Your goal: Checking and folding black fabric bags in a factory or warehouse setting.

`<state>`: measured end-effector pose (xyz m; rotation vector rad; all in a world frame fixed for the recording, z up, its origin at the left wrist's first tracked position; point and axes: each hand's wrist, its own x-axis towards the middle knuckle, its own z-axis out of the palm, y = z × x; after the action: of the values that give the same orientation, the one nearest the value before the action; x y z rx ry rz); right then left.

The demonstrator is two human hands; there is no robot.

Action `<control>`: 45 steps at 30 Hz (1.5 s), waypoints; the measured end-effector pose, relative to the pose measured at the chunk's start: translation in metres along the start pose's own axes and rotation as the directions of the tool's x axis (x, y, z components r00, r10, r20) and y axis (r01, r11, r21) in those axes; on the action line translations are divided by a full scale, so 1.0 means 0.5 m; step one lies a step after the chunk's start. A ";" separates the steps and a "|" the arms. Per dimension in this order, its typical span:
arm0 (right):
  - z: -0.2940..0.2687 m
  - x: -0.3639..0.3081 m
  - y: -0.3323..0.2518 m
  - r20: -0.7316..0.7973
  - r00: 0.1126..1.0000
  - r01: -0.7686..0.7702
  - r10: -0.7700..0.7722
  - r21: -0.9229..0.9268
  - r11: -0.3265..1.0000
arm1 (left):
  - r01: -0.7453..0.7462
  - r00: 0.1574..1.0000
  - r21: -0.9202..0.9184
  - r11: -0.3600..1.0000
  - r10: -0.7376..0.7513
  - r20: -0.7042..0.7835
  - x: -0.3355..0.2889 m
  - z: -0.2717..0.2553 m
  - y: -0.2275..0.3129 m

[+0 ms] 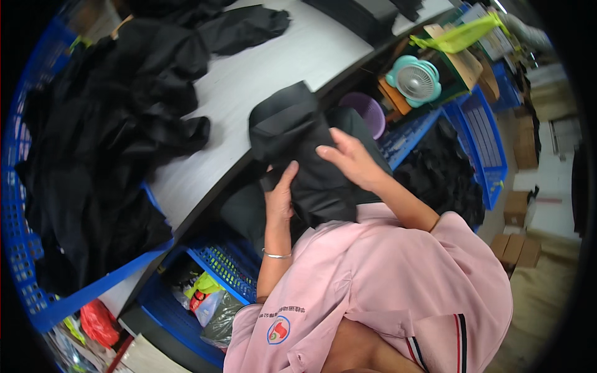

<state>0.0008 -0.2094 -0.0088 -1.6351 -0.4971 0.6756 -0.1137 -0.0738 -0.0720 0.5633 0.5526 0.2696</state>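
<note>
At the centre of the frame, in the head view, a folded piece of black cloth (286, 130) lies across the person's lap, its upper part beside the edge of the pale tabletop (233, 87). The left hand (280, 193) grips its left side, thumb in front; the right hand (354, 158) rests on its right side with thumb and forefinger apart, and whether it pinches the cloth I cannot tell. If the right hand only rests there, the layers could slip out of line or the fold fall open, leaving the left hand with all the weight. A loose hold could also let the cloth slide off the lap. Toward the upper left, similar black fabric (112, 124) heaps over a blue plastic crate (30, 286); a trailing end there could snag or mix with this piece.
</note>
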 end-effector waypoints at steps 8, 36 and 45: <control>-0.057 -0.065 -0.021 -0.135 0.964 0.174 -0.230 -0.339 0.924 | 0.203 0.979 -0.101 0.974 -0.200 0.031 -0.010 -0.009 -0.017; -0.897 -0.906 0.398 -0.990 0.027 0.182 0.137 0.139 0.973 | 0.112 0.977 0.745 0.658 -0.209 0.038 -0.044 0.142 -0.200; -0.878 -1.299 0.331 -0.974 -0.204 0.057 0.096 0.086 0.995 | 0.102 0.966 0.807 0.582 -0.252 0.060 -0.048 0.112 -0.217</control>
<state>-0.1901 -0.9870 -0.0317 -1.5087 0.8443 -0.8065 -0.0918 -0.1959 -0.0843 1.4000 0.5434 -0.2610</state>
